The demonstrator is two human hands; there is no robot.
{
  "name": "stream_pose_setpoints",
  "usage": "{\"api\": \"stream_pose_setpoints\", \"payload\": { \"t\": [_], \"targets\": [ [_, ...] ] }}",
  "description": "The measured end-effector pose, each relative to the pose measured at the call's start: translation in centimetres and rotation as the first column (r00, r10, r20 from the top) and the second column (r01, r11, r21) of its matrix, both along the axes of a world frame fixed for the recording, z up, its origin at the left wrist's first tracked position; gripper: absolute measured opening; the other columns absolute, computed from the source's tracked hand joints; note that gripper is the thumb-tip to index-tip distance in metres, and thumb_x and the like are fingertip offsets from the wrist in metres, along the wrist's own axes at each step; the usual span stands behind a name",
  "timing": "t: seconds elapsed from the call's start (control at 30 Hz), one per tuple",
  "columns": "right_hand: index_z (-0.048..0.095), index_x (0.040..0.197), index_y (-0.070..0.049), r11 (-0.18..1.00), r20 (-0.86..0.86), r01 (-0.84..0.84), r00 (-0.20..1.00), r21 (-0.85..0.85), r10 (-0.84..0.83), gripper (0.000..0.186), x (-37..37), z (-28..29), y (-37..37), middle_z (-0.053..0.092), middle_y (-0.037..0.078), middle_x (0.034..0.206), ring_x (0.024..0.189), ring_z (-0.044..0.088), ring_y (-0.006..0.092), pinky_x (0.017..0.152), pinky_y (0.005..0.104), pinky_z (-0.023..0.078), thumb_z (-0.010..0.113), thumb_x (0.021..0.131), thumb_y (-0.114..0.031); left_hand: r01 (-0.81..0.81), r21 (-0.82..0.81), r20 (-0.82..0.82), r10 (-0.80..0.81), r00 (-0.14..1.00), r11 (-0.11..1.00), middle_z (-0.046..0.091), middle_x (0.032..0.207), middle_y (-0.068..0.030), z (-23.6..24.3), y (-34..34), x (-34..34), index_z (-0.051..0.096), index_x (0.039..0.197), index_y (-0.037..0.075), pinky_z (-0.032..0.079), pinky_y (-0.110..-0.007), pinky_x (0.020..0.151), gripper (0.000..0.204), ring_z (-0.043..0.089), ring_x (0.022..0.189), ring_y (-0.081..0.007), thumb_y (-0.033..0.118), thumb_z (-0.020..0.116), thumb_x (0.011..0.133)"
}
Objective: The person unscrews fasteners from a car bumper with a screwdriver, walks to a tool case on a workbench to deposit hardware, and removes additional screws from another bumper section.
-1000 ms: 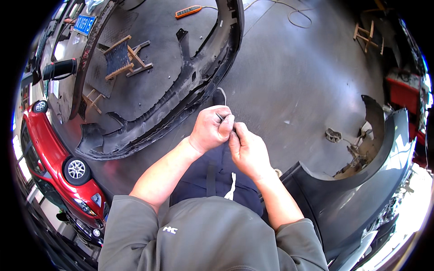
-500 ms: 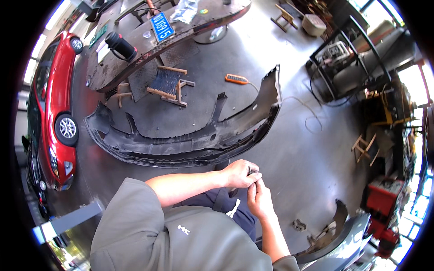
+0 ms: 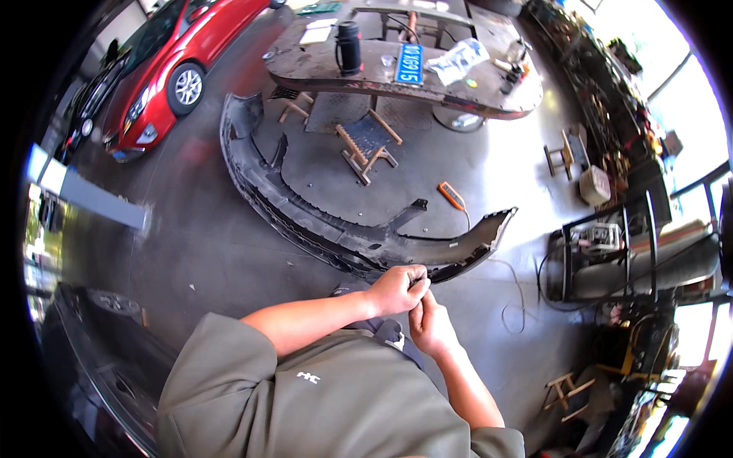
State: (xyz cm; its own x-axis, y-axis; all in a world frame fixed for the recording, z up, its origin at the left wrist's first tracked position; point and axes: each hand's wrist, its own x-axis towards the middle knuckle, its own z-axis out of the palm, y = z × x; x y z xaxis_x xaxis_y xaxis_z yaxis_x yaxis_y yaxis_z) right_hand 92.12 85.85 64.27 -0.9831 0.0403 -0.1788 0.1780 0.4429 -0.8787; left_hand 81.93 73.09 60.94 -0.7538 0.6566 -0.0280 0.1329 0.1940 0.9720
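My left hand [image 3: 395, 291] is closed, its fingers curled in front of my waist. Against it my right hand [image 3: 434, 327] is pinched shut, fingertips touching the left hand's fingers. Whatever lies between them is too small or too hidden to make out. Just beyond the hands a black car bumper [image 3: 382, 248] rests on the floor in a long curve, its inner side showing. Neither hand visibly touches it; the hands overlap its near edge in the picture.
Inside the bumper's curve stand a folding stool [image 3: 369, 133] and an orange power strip [image 3: 451, 195] with its cord. Behind is a worn table [image 3: 382, 85] bearing a black thermos [image 3: 348, 49] and blue licence plate [image 3: 409, 63]. A red car [image 3: 164, 76] stands left, a compressor tank [image 3: 657, 271] right.
The view has turned left, so the bumper, table and red car sit further right and the red car higher. My hands stay pressed together with little change.
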Motion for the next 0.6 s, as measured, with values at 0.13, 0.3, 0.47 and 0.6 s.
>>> {"api": "stream_pose_setpoints", "payload": {
  "t": [0.13,0.3,0.47,0.6],
  "targets": [
    [0.052,0.117,0.001,0.978,-0.046,-0.209,0.977,0.014,0.209,0.025,1.7,0.6,-1.4,0.067,0.031,0.083,0.082,0.064,0.0542,0.072,0.0553,0.053,0.052,0.103,-0.02,-0.16,0.097,0.049,0.156,0.987,0.982,0.06,0.081,-0.0014,1.8,-3.2,4.1,0.058,0.09,0.005,0.051,-0.029,0.072,0.011,0.056,0.076,-0.0098,0.014,0.065,0.093],
    [0.054,0.111,0.002,0.91,-0.104,-0.41,0.904,0.062,0.415,0.022,2.4,1.6,-3.2,0.067,0.032,0.085,0.084,0.065,0.0546,0.07,0.0537,0.053,0.052,0.101,-0.017,-0.37,0.042,0.016,0.37,0.929,0.928,0.071,0.094,-0.009,3.7,-6.0,8.0,0.065,0.104,0.003,0.055,-0.035,0.081,0.012,0.069,0.089,-0.0181,0.012,0.062,0.096],
    [0.053,0.121,0.007,0.857,-0.278,-0.515,0.82,0.021,0.5,0.028,2.2,2.5,-5.7,0.069,0.028,0.093,0.086,0.07,0.0448,0.074,0.0412,0.055,0.047,0.104,-0.014,-0.425,-0.072,-0.105,0.417,0.903,0.902,0.071,0.096,-0.0162,6.0,-8.2,9.2,0.064,0.098,-0.001,0.054,-0.044,0.086,0.018,0.069,0.093,-0.0335,0.01,0.052,0.091],
    [0.052,0.123,0.006,0.812,-0.217,-0.583,0.79,0.025,0.574,0.028,1.1,2.3,-7.0,0.07,0.029,0.096,0.09,0.069,0.0482,0.075,0.0451,0.056,0.049,0.103,-0.014,-0.511,-0.057,-0.124,0.502,0.856,0.857,0.071,0.094,-0.0174,6.7,-9.8,9.6,0.064,0.096,-0.001,0.054,-0.045,0.086,0.017,0.068,0.091,-0.037,0.008,0.052,0.088]
  ]
}}
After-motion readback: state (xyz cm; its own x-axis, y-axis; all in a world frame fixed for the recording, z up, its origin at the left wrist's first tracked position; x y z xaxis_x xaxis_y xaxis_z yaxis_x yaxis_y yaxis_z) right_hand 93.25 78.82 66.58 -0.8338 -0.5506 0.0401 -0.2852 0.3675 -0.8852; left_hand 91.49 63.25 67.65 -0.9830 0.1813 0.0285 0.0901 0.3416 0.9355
